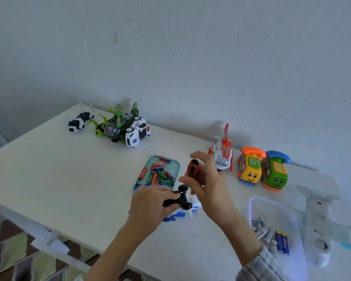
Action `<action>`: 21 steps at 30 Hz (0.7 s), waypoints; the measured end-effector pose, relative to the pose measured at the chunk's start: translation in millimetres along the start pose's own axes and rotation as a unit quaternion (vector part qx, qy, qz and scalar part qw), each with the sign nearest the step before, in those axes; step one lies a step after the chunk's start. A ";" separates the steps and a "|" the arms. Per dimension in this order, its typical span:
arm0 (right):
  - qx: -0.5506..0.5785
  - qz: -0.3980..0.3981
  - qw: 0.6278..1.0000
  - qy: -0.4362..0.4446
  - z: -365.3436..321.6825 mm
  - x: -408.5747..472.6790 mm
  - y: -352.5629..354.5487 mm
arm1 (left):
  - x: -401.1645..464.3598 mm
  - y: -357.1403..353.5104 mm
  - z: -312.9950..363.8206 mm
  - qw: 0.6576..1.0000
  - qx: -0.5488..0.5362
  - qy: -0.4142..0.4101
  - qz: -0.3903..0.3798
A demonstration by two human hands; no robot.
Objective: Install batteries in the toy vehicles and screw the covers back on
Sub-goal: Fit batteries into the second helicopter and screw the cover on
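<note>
Centre of frame, low: left hand (150, 201) curled round a blue-and-white toy vehicle (182, 207) turned underside up, black wheels showing. Just right of it, right hand (207, 179) gripping a red-and-black screwdriver (193, 168) upright above the toy. Behind the hands, teal tray (175, 162) of mixed batteries (158, 173). Lower right, clear tray (272, 207) with white and blue batteries (272, 236). Upper left on white table (59, 179): police car (137, 132), green vehicle (116, 126).
</note>
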State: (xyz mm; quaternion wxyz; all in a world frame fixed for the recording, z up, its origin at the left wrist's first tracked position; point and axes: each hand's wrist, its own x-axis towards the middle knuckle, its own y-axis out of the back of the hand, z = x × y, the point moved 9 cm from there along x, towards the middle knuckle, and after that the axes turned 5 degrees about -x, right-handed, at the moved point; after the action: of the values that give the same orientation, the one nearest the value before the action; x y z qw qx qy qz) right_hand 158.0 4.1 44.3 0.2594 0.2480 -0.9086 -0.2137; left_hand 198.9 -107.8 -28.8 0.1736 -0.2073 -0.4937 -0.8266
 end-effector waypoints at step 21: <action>0.033 0.135 0.986 0.092 1.2 -2.4 27.4 | 4.9 -2.2 -6.0 1.000 -0.004 0.010 -0.008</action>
State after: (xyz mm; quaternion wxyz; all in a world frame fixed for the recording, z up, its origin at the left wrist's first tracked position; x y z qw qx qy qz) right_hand 149.8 27.3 56.7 0.3598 0.1495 -0.9127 -0.1230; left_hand 192.6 -112.5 -30.5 0.1708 -0.1955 -0.4899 -0.8322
